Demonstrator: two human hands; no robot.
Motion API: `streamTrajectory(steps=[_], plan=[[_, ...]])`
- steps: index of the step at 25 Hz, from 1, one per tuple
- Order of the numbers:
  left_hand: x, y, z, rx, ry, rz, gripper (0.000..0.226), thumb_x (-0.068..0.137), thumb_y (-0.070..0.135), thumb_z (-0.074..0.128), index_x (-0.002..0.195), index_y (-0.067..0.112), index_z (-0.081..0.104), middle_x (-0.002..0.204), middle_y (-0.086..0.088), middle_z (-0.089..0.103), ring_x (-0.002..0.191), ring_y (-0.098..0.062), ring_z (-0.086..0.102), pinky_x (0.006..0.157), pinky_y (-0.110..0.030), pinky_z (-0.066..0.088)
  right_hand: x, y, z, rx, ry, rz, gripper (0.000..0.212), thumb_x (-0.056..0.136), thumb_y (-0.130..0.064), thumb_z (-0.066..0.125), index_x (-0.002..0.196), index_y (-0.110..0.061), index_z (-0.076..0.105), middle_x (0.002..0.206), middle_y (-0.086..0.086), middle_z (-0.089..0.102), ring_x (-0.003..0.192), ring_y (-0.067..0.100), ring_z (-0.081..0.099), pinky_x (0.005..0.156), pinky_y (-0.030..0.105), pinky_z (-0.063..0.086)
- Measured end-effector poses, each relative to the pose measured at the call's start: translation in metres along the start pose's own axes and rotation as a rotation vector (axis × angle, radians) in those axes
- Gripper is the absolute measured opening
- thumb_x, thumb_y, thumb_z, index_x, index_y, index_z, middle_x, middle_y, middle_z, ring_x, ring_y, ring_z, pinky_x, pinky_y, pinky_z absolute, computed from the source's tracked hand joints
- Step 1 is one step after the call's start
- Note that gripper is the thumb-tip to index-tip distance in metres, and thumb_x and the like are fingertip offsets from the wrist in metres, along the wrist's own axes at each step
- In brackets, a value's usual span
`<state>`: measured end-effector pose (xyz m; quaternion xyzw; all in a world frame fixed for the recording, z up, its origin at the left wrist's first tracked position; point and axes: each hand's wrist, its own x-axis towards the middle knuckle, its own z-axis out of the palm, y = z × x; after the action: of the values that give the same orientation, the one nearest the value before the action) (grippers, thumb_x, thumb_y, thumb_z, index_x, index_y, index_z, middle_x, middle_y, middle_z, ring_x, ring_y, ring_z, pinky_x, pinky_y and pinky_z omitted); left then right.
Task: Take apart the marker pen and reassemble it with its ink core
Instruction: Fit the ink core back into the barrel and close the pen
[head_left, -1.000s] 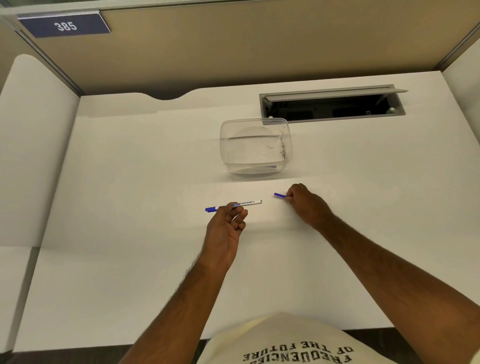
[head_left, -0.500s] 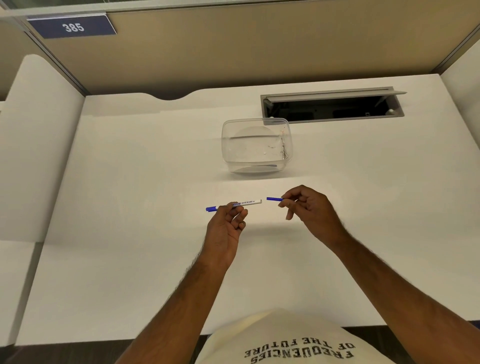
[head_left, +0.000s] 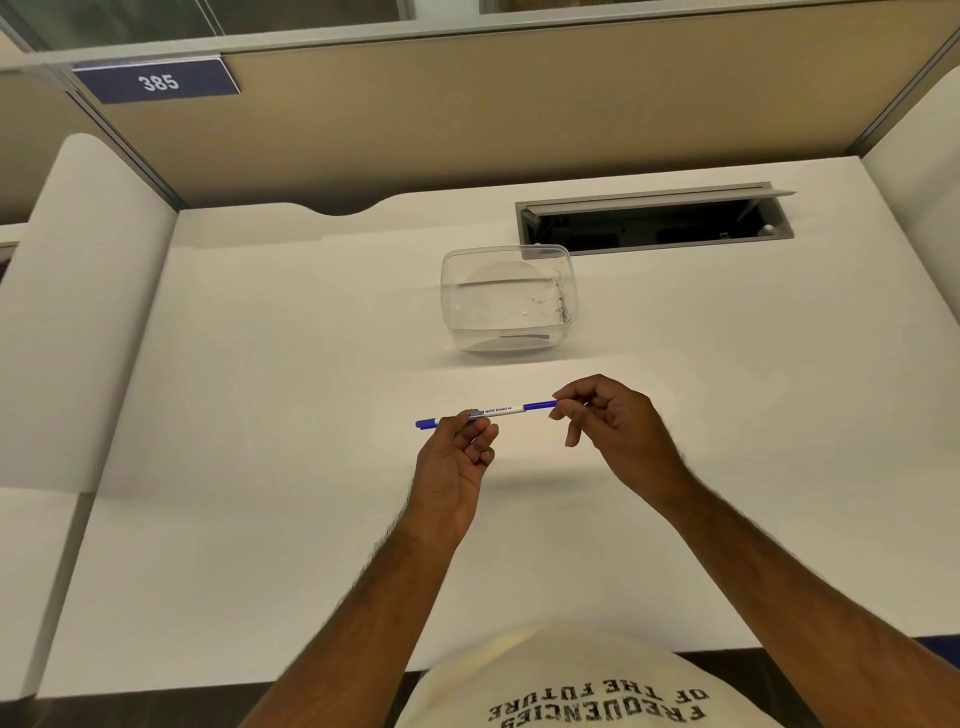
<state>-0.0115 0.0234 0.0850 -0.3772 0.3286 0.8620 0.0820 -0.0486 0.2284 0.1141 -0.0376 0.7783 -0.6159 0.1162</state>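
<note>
I hold a slim white marker pen (head_left: 501, 412) level above the white desk (head_left: 260, 415); its barrel reads "WHITE BOARD" and a blue end sticks out to the left. My left hand (head_left: 457, 457) pinches the barrel near that blue end. My right hand (head_left: 618, 431) pinches a short blue piece (head_left: 540, 405) between thumb and fingertips, and this piece meets the barrel's right end. Whether the blue piece is pushed fully in I cannot tell. Both hands are off the desk surface.
A clear plastic tub (head_left: 508, 299) lies just beyond the hands. Behind it an open cable slot (head_left: 654, 221) is cut into the desk. Tan partition walls with a "385" sign (head_left: 156, 81) close off the back. White side panels flank the desk.
My right hand lifted the blue piece off the desk and carried it left, closing the gap to the barrel's right end. My left hand kept the barrel steady.
</note>
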Motion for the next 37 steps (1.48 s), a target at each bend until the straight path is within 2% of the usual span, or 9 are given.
streamTrajectory(steps=[6,10,15,20,23,27,32,35,37], plan=[[-0.004,-0.001,-0.004,0.003,0.01,0.021,0.015,0.1,0.017,0.06,0.095,0.009,0.072,0.079,-0.005,0.074,0.07,-0.014,0.074,0.064,-0.024,0.048,-0.007,-0.001,0.0,-0.103,-0.001,-0.028,0.01,0.099,-0.007,0.066,0.1,-0.016,0.072,0.087,-0.009,0.077,0.064,0.015,0.07,0.064,0.019,0.048],[-0.005,0.0,-0.007,0.033,0.012,0.07,0.012,0.1,0.015,0.059,0.096,0.009,0.069,0.081,-0.006,0.075,0.07,-0.015,0.074,0.063,-0.024,0.047,-0.01,-0.004,0.0,-0.18,0.007,-0.058,0.008,0.098,-0.01,0.069,0.099,-0.017,0.072,0.086,-0.018,0.072,0.064,0.01,0.069,0.057,0.013,0.038],[-0.007,-0.001,-0.006,0.037,0.006,0.071,0.013,0.1,0.014,0.059,0.097,0.008,0.069,0.081,-0.006,0.074,0.07,-0.015,0.074,0.063,-0.025,0.046,-0.012,-0.005,0.0,-0.183,0.021,-0.048,0.008,0.098,-0.011,0.069,0.098,-0.018,0.072,0.09,-0.015,0.073,0.067,0.012,0.071,0.057,0.014,0.039],[-0.008,-0.001,-0.008,0.046,0.001,0.069,0.012,0.1,0.014,0.059,0.097,0.008,0.069,0.082,-0.006,0.074,0.07,-0.015,0.074,0.065,-0.026,0.045,-0.014,-0.005,0.0,-0.224,0.017,-0.031,0.009,0.096,-0.013,0.071,0.099,-0.021,0.074,0.089,-0.021,0.072,0.066,0.006,0.069,0.054,0.013,0.034],[-0.008,0.0,-0.008,0.075,-0.004,0.092,0.012,0.1,0.014,0.058,0.098,0.009,0.068,0.083,-0.006,0.074,0.072,-0.016,0.074,0.066,-0.026,0.045,-0.013,-0.003,0.001,-0.239,0.018,-0.027,0.01,0.096,-0.013,0.072,0.101,-0.021,0.076,0.089,-0.026,0.072,0.068,0.006,0.069,0.056,0.011,0.037],[-0.008,0.0,-0.006,0.135,-0.018,0.129,0.014,0.102,0.013,0.055,0.097,0.009,0.068,0.081,-0.005,0.075,0.073,-0.017,0.074,0.067,-0.026,0.046,-0.012,0.001,0.001,-0.251,0.0,-0.051,0.011,0.1,-0.016,0.066,0.097,-0.022,0.074,0.084,-0.014,0.074,0.069,0.011,0.069,0.063,0.016,0.046],[-0.007,-0.001,-0.002,0.142,-0.008,0.136,0.014,0.102,0.011,0.055,0.097,0.008,0.068,0.078,-0.006,0.076,0.072,-0.018,0.074,0.064,-0.023,0.049,-0.009,0.002,0.0,-0.246,-0.017,-0.024,0.023,0.105,-0.026,0.058,0.087,-0.021,0.07,0.079,-0.006,0.074,0.064,0.016,0.068,0.065,0.023,0.048],[-0.007,-0.002,-0.002,0.142,-0.019,0.137,0.015,0.102,0.011,0.055,0.098,0.008,0.068,0.079,-0.006,0.075,0.072,-0.017,0.074,0.066,-0.025,0.047,-0.009,0.003,0.0,-0.188,-0.047,0.006,0.008,0.103,-0.029,0.062,0.103,-0.024,0.069,0.088,-0.005,0.073,0.067,0.017,0.071,0.068,0.029,0.053],[-0.007,-0.001,-0.002,0.144,-0.02,0.142,0.015,0.102,0.011,0.055,0.098,0.008,0.068,0.08,-0.005,0.075,0.073,-0.017,0.075,0.067,-0.026,0.047,-0.009,0.003,0.0,-0.19,-0.071,0.018,0.002,0.1,-0.027,0.066,0.1,-0.027,0.065,0.089,-0.009,0.069,0.068,0.019,0.072,0.07,0.032,0.052]])
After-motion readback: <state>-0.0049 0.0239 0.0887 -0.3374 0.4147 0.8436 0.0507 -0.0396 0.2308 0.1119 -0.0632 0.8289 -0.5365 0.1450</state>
